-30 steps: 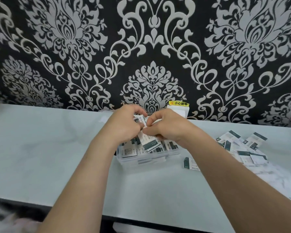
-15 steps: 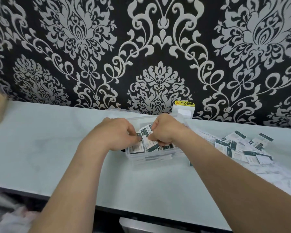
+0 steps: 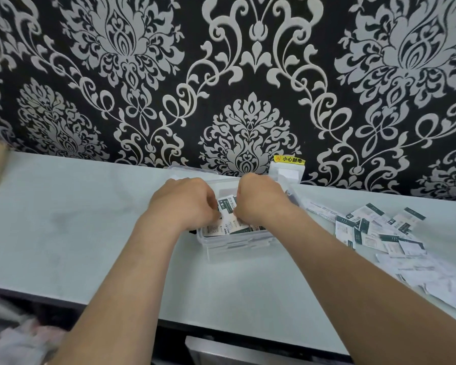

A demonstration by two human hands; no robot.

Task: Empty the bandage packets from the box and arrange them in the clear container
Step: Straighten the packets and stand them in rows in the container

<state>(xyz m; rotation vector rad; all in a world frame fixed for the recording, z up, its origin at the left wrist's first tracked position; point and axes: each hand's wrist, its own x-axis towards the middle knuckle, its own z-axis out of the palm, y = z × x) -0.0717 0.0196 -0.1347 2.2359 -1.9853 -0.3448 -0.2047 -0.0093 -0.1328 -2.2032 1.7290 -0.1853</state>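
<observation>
- The pale counter (image 3: 95, 233) carries everything under both forearms.
- The clear container (image 3: 237, 245) sits directly beneath the 2 hands, likely kept central so both reach in.
- A loose pile of bandage packets (image 3: 379, 230) lies to the right of the right hand (image 3: 261, 200).
- The left hand (image 3: 184, 204) and right hand pinch 1 bandage packet (image 3: 228, 206) between them, its long axis tilted roughly upright over the filed packets, probably to slot it in.

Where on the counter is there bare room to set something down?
Bare counter runs from the clear container leftward, and along the front edge between the forearms. Right of the container it is crowded: loose bandage packets and papers. Both hands fill the container.
</observation>
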